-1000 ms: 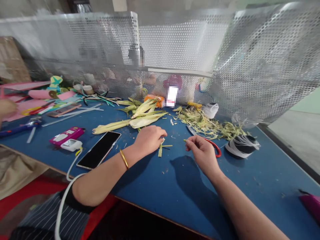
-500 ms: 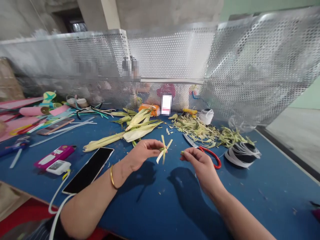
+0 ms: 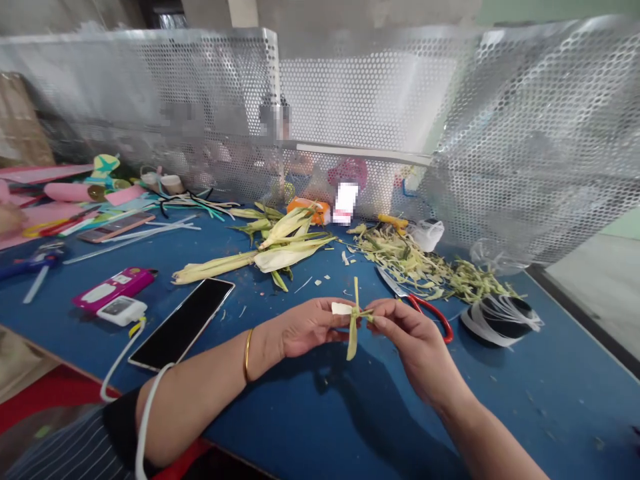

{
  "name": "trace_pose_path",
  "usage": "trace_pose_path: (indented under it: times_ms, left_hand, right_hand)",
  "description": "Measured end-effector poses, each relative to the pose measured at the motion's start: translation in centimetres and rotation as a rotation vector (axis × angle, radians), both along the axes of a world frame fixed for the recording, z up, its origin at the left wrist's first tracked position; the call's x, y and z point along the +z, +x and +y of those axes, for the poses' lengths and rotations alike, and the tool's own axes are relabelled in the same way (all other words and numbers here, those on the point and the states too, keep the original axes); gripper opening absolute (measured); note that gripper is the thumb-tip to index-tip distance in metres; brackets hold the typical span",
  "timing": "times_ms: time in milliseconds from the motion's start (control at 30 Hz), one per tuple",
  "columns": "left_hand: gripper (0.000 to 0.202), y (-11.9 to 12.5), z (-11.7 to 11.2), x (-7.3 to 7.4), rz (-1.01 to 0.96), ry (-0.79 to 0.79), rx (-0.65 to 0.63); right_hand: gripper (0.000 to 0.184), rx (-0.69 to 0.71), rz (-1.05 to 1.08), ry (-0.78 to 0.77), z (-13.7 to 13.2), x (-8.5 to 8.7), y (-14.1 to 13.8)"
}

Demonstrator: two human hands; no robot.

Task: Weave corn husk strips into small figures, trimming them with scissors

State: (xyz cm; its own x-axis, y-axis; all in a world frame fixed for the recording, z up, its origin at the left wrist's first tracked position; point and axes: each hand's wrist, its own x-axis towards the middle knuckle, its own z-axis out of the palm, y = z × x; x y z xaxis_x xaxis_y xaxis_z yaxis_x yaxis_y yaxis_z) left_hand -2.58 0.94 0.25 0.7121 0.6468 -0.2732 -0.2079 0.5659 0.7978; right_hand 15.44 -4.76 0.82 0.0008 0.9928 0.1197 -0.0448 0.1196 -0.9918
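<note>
A cross-shaped piece of woven corn husk strips (image 3: 353,337) is held up above the blue table, its arms sticking out up, down and to the sides. My left hand (image 3: 311,328) is closed on its left side, fingers partly behind it. From the right, my right hand (image 3: 410,333) pinches the tip of one strip between thumb and finger. Scissors with red handles (image 3: 440,320) lie just beyond my right hand. Behind my left hand are whole pale corn husks (image 3: 295,257). Small husk shreds (image 3: 400,257) form a pile farther back.
A black phone (image 3: 183,323) and a magenta device (image 3: 115,290) with a white cable lie at left. A black roll with clear strips (image 3: 500,320) stands at right. A perforated metal screen (image 3: 350,93) closes the back. At far left are a glue gun (image 3: 43,260) and another person's blurred hand.
Both hands have come together; my right hand, apart from the husk piece before, now pinches one of its strips. The husk piece has turned and moved right and down. The view has shifted slightly.
</note>
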Motion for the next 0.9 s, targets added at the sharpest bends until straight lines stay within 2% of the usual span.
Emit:
trace_pose_path:
  times_ms: [67, 200, 267, 333, 400, 500, 633, 767, 900]
  left_hand:
    - [0.027, 0.2, -0.1, -0.1, 0.101, 0.069, 0.076]
    - [0.015, 0.4, -0.2, 0.4, 0.316, 0.350, 0.338]
    - [0.013, 0.3, -0.3, 0.7, 0.290, 0.368, 0.280]
    - [0.020, 0.2, -0.5, 0.9, 0.203, 0.228, 0.164]
    - [0.032, 0.3, -0.8, 0.9, 0.136, 0.093, 0.109]
    - [0.040, 0.5, -1.2, 0.8, 0.129, 0.080, 0.120]
    - [0.032, 0.7, -1.5, 1.0, 0.190, 0.163, 0.168]
    - [0.025, 0.8, -1.7, 1.0, 0.211, 0.232, 0.204]
    - [0.024, 0.8, -1.6, 0.9, 0.225, 0.192, 0.201]
  right_hand:
    - [0.020, -0.054, -0.038, 0.026, 0.1, -0.1, -0.1]
    - [0.018, -0.199, -0.166, 0.100, 0.2, -0.3, 0.1]
    - [0.016, -0.220, -0.244, 0.168, 0.2, -0.4, 0.2]
    - [0.014, -0.207, -0.293, 0.227, 0.1, -0.4, 0.1]
    - [0.015, -0.163, -0.314, 0.251, 0.0, -0.4, -0.1]
    - [0.016, -0.083, -0.329, 0.246, -0.1, -0.4, -0.3]
    - [0.017, -0.037, -0.343, 0.222, -0.3, -0.4, -0.3]
    - [0.021, -0.064, -0.229, 0.045, -0.3, -0.4, -0.5]
    - [0.024, -0.064, -0.078, -0.129, -0.2, -0.8, -0.5]
